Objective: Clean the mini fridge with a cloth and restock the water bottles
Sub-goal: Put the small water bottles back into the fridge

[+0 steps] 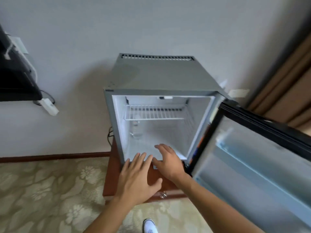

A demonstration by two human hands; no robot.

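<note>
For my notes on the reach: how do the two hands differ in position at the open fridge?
The left hand hovers outside the white mini fridge, over the brown wooden cabinet; the right hand reaches past the fridge's front edge. Both are open, fingers spread, holding nothing.

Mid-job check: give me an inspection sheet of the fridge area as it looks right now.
Surface: mini fridge stands on a brown wooden cabinet; patterned carpet below.
Job's things: fridge door swung open to the right; one water bottle upright at the back left under the wire shelf; no cloth seen.
Clutter: nothing seen.
Hands: left hand and right hand both spread open at the fridge's front edge, holding nothing.
Cables: dark cable behind the fridge's left side.
Surroundings: pale wall, brown curtain, white shoe.
</note>
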